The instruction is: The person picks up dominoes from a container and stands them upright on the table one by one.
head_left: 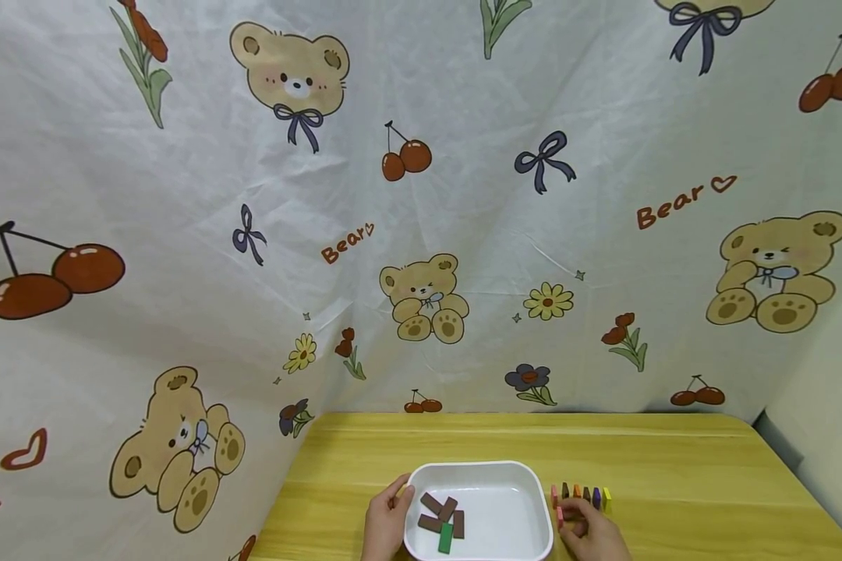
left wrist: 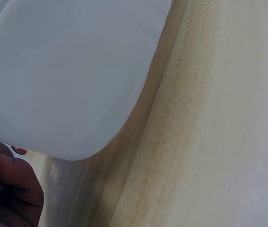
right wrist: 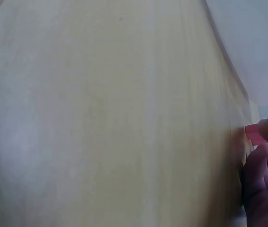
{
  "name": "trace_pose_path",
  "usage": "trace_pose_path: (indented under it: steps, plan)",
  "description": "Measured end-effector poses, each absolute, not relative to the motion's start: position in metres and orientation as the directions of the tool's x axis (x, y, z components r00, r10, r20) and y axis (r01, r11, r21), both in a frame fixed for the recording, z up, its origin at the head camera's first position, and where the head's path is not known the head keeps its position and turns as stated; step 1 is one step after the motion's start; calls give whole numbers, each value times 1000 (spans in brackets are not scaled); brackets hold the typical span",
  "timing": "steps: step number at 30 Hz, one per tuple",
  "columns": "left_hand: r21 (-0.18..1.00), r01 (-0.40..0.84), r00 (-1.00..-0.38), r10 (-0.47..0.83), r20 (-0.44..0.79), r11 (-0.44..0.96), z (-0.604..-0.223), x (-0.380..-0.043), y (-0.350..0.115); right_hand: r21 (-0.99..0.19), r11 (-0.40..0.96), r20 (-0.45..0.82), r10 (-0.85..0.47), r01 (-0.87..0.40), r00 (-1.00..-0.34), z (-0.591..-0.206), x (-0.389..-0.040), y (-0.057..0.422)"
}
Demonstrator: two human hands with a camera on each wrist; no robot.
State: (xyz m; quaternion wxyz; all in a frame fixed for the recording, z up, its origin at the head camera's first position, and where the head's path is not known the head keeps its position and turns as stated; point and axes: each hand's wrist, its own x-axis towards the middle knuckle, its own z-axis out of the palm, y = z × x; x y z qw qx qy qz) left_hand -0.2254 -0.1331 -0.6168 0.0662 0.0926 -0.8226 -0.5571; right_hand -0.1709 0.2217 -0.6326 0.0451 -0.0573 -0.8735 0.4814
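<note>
A white tray (head_left: pixel 501 510) stands at the front of the table, holding several flat brown blocks (head_left: pixel 430 523) and one green block (head_left: pixel 446 538) at its left. My left hand (head_left: pixel 386 520) grips the tray's left rim, thumb over the edge. Right of the tray, my right hand (head_left: pixel 592 534) pinches a small pinkish-red block (head_left: pixel 560 516) between thumb and finger. The same block (right wrist: pixel 254 134) shows at the fingertips in the right wrist view. Just beyond that hand, small upright blocks form a row: pink (head_left: pixel 553 495), dark, orange (head_left: pixel 577 491), brown, purple (head_left: pixel 596 497) and yellow (head_left: pixel 606 499).
The light wooden table (head_left: pixel 702 475) runs back to a white cloth (head_left: pixel 463 210) printed with bears, cherries and flowers. The cloth also hangs along the left side. A plain pale wall (head_left: pixel 835 421) stands at the right.
</note>
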Motion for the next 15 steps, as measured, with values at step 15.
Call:
trace_pose_path:
  steps: [15]
  plan:
    - [929, -50, -972, -230, 39, 368, -617, -224, -133, -874, 483, 61, 208, 48, -976, -609, -164, 216]
